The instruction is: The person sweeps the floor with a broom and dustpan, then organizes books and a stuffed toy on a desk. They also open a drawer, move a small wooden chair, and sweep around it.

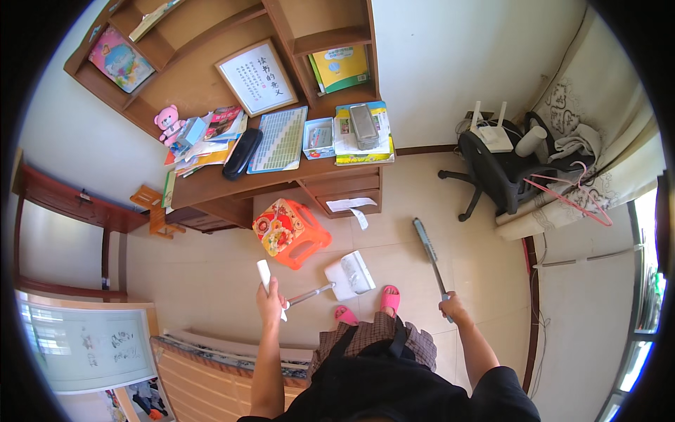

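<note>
My left hand [269,304] is closed round the white grip of a long-handled dustpan [344,280]. Its metal pole slopes from my fist to the white pan, which rests on the floor just ahead of my pink slippers [390,300]. Out to the right, my right hand [453,308] grips the grey handle of a broom [425,243]. The blue-grey narrow head of the broom points away from me, apart from the pan. Whether its bristles touch the floor I cannot tell.
An orange plastic stool [292,232] stands ahead-left, before a brown desk [281,184] with books and a pencil case [242,152]. A black office chair [485,169] bearing a white router [493,137] and pink hanger stands far right. A wooden bed frame [204,373] lies near left.
</note>
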The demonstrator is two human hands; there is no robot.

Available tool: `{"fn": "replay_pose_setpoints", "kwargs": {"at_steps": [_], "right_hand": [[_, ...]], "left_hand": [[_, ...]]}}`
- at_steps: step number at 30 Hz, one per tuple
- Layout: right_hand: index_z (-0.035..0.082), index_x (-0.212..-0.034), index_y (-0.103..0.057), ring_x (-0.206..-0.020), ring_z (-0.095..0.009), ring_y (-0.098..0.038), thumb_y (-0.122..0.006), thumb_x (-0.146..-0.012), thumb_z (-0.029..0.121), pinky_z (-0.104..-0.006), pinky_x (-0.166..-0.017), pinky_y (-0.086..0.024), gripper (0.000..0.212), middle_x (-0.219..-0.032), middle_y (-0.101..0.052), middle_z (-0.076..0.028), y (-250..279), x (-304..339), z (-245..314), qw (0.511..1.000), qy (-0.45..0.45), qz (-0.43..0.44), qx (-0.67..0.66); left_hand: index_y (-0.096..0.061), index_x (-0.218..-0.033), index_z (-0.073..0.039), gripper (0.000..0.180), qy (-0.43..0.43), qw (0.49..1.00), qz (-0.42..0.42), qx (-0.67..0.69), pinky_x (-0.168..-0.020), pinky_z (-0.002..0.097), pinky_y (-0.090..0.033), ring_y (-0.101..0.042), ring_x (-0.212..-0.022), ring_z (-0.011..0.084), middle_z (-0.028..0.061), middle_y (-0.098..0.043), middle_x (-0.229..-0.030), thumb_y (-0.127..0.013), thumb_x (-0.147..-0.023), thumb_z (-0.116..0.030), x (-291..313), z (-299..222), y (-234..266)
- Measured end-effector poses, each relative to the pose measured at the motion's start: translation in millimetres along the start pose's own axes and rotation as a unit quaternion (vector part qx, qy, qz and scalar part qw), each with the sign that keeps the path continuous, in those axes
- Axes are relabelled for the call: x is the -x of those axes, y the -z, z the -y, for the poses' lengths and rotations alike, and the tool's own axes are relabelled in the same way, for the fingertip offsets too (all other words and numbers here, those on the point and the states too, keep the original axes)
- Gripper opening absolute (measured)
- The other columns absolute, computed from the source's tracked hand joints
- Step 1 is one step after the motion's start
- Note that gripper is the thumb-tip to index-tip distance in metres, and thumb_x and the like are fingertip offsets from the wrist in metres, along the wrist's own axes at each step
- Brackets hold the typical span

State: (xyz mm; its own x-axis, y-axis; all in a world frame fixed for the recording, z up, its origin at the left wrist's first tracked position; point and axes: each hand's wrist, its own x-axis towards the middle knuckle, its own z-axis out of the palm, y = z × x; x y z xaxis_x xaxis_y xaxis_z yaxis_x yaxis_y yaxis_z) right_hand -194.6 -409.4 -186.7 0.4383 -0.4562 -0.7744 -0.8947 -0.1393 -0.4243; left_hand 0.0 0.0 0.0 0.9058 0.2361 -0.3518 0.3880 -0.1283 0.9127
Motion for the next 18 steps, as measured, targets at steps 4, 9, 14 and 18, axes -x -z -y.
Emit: {"fn": "replay_pose_setpoints", "kwargs": {"at_steps": [4,9,14,18], "right_hand": [[-0.008,-0.071,-0.053,-0.046,-0.021,-0.057,-0.048,-0.06,0.002,-0.033,-0.04,-0.044,0.016,-0.053,-0.056,-0.014,-5,4,23,0.999,-0.032,0.001,0.014],[0.004,-0.055,-0.061,-0.052,-0.021,-0.06,-0.055,-0.062,0.009,-0.0322,-0.047,-0.047,0.009,-0.057,-0.06,-0.011,-70,-23,-9,0.878,0.215,0.093,0.418],[0.006,-0.072,-0.065,-0.067,-0.021,-0.061,-0.059,-0.07,0.018,-0.0342,-0.06,-0.046,0.013,-0.068,-0.062,-0.008,-231,51,14,0.92,0.131,0.108,0.354],[0.002,-0.091,-0.06,-0.083,-0.025,-0.059,-0.06,-0.074,0.019,-0.0382,-0.075,-0.043,0.024,-0.087,-0.061,-0.012,-296,20,-37,0.745,0.33,0.416,0.405]], "left_hand": [[-0.041,-0.075,-0.002,0.028,0.0,1.0,0.005,0.02,-0.031,0.0245,-0.03,-0.035,-0.032,0.0095,0.0005,-0.035,-0.043,-0.047,-0.086,-0.027,6,10,31],[-0.04,-0.075,-0.003,0.028,-0.013,0.999,0.027,0.029,-0.032,0.0245,-0.031,-0.035,-0.032,0.0097,0.0004,-0.035,-0.044,-0.046,-0.086,-0.028,2,12,56],[-0.04,-0.081,-0.003,0.026,0.007,0.994,0.06,0.088,-0.033,0.024,-0.033,-0.037,-0.035,0.0097,0.0009,-0.036,-0.047,-0.046,-0.086,-0.028,-4,22,65],[-0.039,-0.085,-0.003,0.026,0.012,0.98,0.128,0.153,-0.034,0.024,-0.034,-0.038,-0.037,0.0094,0.0017,-0.038,-0.05,-0.047,-0.086,-0.028,-8,24,60]]}}
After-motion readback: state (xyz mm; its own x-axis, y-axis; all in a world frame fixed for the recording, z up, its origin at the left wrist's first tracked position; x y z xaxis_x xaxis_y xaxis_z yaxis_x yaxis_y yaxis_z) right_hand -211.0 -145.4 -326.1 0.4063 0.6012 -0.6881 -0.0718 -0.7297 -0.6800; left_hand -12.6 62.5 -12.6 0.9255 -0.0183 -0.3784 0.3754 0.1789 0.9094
